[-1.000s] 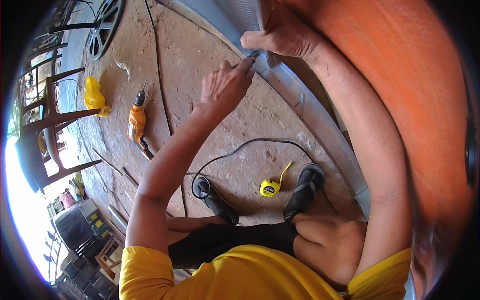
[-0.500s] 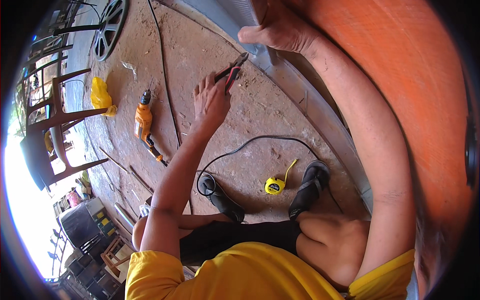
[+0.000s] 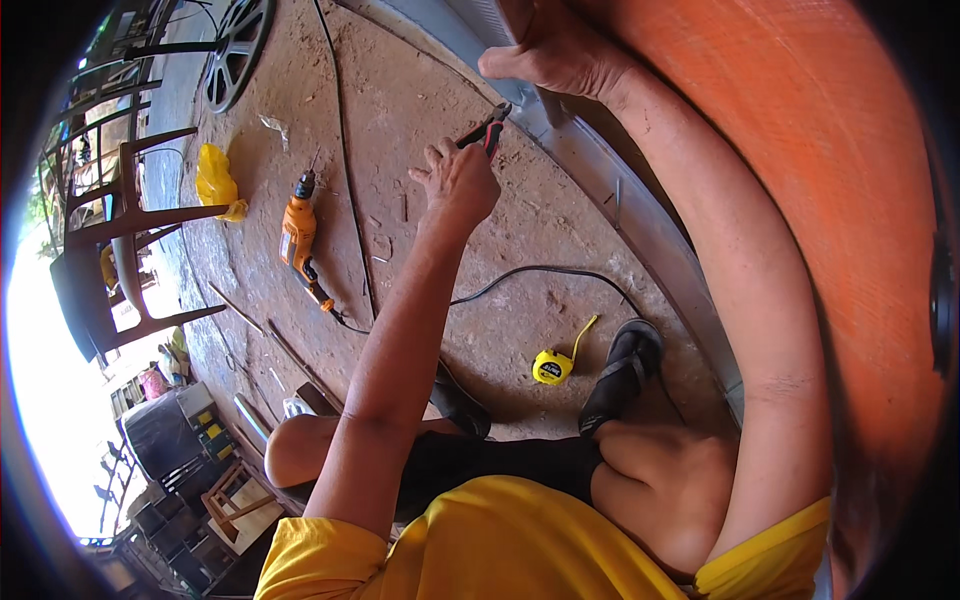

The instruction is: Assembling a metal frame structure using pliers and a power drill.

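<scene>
My left hand is closed around pliers with black and red handles. Their jaws point up and to the right, at the edge of a grey metal frame; whether they touch it I cannot tell. Higher up, my right hand grips the end of an upright metal piece beside a large orange panel, its thumb stretched to the left and its other fingers mostly hidden. A thin metal pin stands out at the frame.
On the dusty floor lie an orange power drill, a black cable, a yellow tape measure partly pulled out, and a yellow plastic bag. A dark chair and a spoked wheel are at the left.
My left hand has carried the pliers to the right, bringing the jaws to the metal frame. My right hand keeps its grip. The view has turned slightly.
</scene>
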### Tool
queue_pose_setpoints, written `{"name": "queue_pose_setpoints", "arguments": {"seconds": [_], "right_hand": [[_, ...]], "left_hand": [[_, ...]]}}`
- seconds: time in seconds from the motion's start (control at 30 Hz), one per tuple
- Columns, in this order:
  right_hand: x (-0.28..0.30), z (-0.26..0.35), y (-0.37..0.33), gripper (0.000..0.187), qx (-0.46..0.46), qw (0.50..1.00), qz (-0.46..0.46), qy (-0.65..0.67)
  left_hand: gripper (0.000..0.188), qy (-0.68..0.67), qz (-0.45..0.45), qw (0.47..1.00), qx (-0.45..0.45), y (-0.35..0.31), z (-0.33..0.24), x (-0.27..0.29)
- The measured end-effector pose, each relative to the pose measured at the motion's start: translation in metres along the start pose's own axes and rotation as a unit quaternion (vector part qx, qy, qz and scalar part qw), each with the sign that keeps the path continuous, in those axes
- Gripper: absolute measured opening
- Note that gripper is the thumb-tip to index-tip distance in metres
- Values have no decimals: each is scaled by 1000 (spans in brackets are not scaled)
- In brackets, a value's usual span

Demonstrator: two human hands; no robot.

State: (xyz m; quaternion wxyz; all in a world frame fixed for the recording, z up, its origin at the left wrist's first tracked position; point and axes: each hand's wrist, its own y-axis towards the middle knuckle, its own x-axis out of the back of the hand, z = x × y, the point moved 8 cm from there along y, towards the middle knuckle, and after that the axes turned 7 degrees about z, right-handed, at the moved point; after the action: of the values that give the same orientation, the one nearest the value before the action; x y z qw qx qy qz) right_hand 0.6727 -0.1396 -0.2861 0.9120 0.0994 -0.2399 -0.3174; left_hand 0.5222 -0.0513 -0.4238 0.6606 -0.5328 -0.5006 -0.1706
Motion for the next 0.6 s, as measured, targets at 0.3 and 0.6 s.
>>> {"name": "queue_pose_setpoints", "arguments": {"seconds": [0.3, 0.6], "right_hand": [[0, 2, 1, 21, 7, 1000, 5, -4], [-2, 1, 2, 19, 1, 1000, 13, -17]], "left_hand": [[32, -66, 66, 995, -45, 46, 3, -8], [31, -38, 106, 992, -57, 50, -10, -11]]}}
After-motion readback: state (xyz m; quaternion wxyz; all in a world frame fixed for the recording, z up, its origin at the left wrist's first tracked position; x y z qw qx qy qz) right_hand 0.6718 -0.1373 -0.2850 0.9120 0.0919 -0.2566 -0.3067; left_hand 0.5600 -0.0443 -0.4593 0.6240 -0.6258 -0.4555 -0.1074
